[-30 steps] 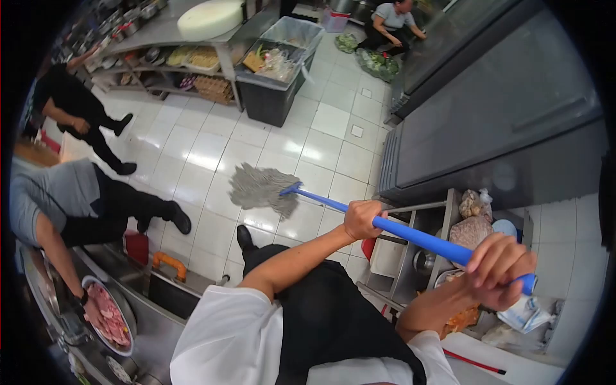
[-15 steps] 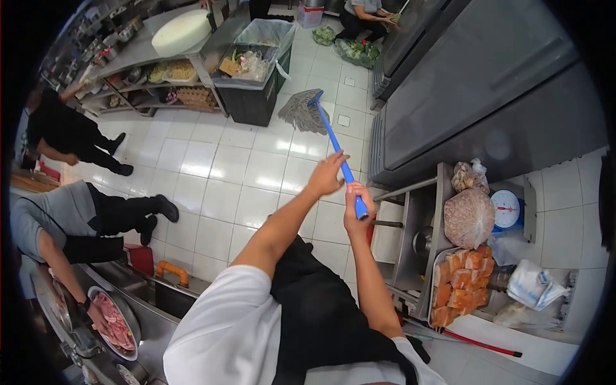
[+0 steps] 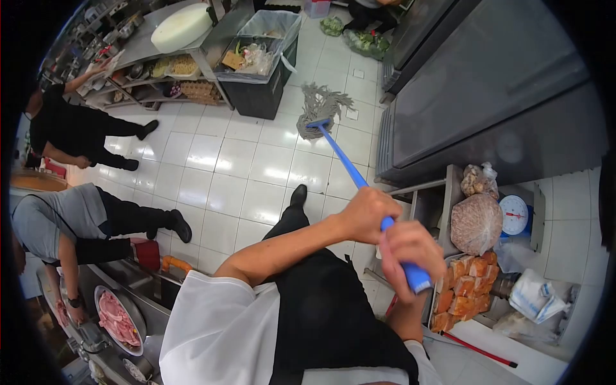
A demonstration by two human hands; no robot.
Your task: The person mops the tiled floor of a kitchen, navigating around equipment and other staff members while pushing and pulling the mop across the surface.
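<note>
A string mop with a blue handle point(image 3: 347, 163) slants from my body out to the floor ahead. Its grey strands point(image 3: 324, 102) spread on the white tiles beside the dark waste bin. My left hand point(image 3: 370, 213) is closed around the handle, farther down the shaft. Nearer the handle's end, my right hand point(image 3: 410, 253) wraps round it, a little blurred. The blue end sticks out below my right hand.
Tall grey cabinets point(image 3: 487, 90) line the right. A bin point(image 3: 256, 93) with a clear liner stands ahead. Shelving at right holds a tray of meat pieces point(image 3: 465, 289) and a scale point(image 3: 514, 215). Two people point(image 3: 58, 221) work at left; another crouches by bagged greens point(image 3: 367, 45).
Both hands have pulled the mop back toward my body and to the right. The mop head has turned and its strands now trail away from me. My foot has come into view.
</note>
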